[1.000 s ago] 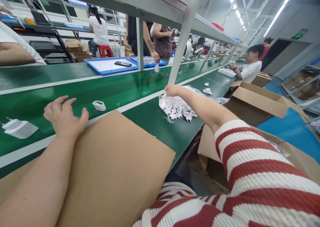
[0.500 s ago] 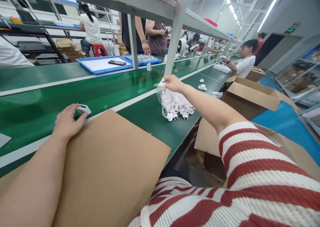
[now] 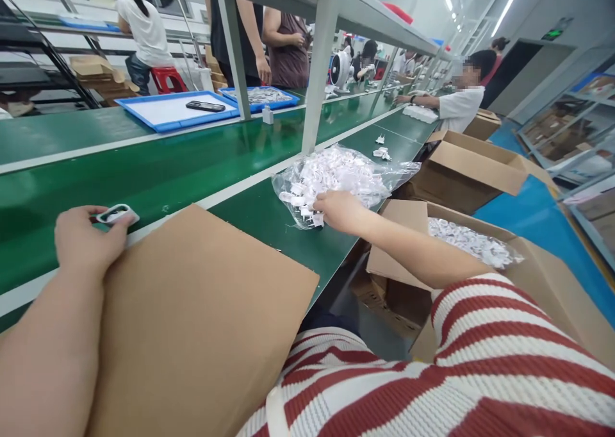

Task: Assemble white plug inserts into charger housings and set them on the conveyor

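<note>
My left hand [image 3: 89, 241] pinches a white charger housing [image 3: 119, 215] between thumb and fingers, over the green belt near its white edge strip. One end of the housing faces up and shows a dark inside. My right hand [image 3: 343, 211] is at the near side of an opened clear plastic bag [image 3: 288, 184] full of white plug pieces [image 3: 336, 168]. Its fingers are closed on a white plug piece [image 3: 317, 219] at the edge of the pile; the fingertips are partly hidden. A brown cardboard sheet [image 3: 206, 315] lies in front of me, under my left forearm.
A few loose plug pieces [image 3: 382, 153] lie beyond the bag. Across the belt are blue trays [image 3: 158, 129], one with a black device [image 3: 205, 106]. A metal post [image 3: 319, 65] rises behind the bag. Open cartons [image 3: 473, 161] stand to the right. Co-workers sit and stand farther off.
My right hand has moved down from the bag's lifted edge to the near plug pieces, and the bag now lies spread open. My left hand has closed on the charger housing and shifted left.
</note>
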The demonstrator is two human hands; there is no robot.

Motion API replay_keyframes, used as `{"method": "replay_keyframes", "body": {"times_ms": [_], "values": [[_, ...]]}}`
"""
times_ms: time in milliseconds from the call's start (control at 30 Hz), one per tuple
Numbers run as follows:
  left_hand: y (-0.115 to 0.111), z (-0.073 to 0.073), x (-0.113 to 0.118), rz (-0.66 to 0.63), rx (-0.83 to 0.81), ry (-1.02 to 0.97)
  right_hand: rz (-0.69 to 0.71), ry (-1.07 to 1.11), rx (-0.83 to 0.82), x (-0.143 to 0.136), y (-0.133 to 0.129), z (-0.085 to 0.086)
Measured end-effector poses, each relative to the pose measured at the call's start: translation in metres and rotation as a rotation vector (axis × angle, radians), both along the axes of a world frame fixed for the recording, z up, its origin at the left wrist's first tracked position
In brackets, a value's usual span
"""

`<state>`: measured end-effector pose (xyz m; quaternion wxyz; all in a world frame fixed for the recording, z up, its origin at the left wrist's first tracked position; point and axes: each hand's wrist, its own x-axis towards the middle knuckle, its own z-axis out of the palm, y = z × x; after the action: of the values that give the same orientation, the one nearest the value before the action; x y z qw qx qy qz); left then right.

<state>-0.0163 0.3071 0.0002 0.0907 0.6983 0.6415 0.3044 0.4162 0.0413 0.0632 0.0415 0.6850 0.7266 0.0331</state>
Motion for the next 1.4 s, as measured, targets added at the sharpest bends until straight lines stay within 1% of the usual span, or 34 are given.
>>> {"method": "replay_keyframes", "body": {"times_ms": [100,167,267,333,367,400,467,533,567,633,667,733,767,833,900,967,1100,1167,1300,1400], "values": [[-0.006,0.002,0.004,0.11,-0.062,-0.011,-0.03,-0.037,-0.035,-0.004,-0.012,-0.022],[-0.007,0.003,0.004,0.135,-0.096,-0.03,-0.031,-0.027,-0.017,-0.002,-0.015,-0.03],[-0.008,0.008,0.003,0.18,-0.122,-0.058,-0.034,0.013,0.005,0.003,-0.022,-0.033],[-0.014,0.016,0.007,0.202,-0.113,-0.077,-0.036,0.111,0.054,0.008,-0.026,-0.032],[-0.02,0.022,0.011,0.2,-0.096,-0.083,-0.037,0.198,0.098,0.01,-0.028,-0.031],[-0.029,0.027,0.017,0.179,-0.073,-0.08,-0.043,0.318,0.154,0.011,-0.029,-0.03],[-0.056,0.04,0.033,0.085,-0.038,-0.058,-0.085,0.667,0.274,0.01,-0.029,-0.03],[-0.093,0.048,0.053,-0.046,-0.045,-0.04,-0.151,1.098,0.34,0.002,-0.026,-0.03],[-0.114,0.051,0.062,-0.111,-0.069,-0.056,-0.177,1.3,0.336,-0.005,-0.024,-0.031],[-0.153,0.049,0.079,-0.224,-0.134,-0.118,-0.204,1.599,0.271,-0.025,-0.019,-0.033],[-0.17,0.045,0.085,-0.294,-0.151,-0.141,-0.21,1.689,0.23,-0.036,-0.016,-0.035],[-0.196,0.033,0.094,-0.391,-0.141,-0.169,-0.235,1.781,0.171,-0.061,-0.013,-0.04],[-0.204,0.025,0.095,-0.423,-0.135,-0.176,-0.248,1.798,0.159,-0.072,-0.012,-0.042],[-0.214,0.011,0.096,-0.477,-0.146,-0.198,-0.247,1.796,0.168,-0.093,-0.011,-0.048],[-0.216,0.0,0.094,-0.531,-0.175,-0.24,-0.192,1.745,0.206,-0.11,-0.011,-0.051],[-0.216,-0.006,0.092,-0.566,-0.191,-0.29,-0.105,1.618,0.266,-0.122,-0.011,-0.052],[-0.214,-0.012,0.089,-0.582,-0.235,-0.347,0.053,1.256,0.378,-0.137,-0.008,-0.048],[-0.214,-0.015,0.089,-0.584,-0.266,-0.378,0.1,1.128,0.391,-0.141,-0.005,-0.047],[-0.213,-0.019,0.089,-0.612,-0.31,-0.458,0.133,0.985,0.332,-0.148,-0.001,-0.048],[-0.214,-0.019,0.089,-0.609,-0.336,-0.494,0.159,0.923,0.286,-0.151,0.0,-0.05]]}}
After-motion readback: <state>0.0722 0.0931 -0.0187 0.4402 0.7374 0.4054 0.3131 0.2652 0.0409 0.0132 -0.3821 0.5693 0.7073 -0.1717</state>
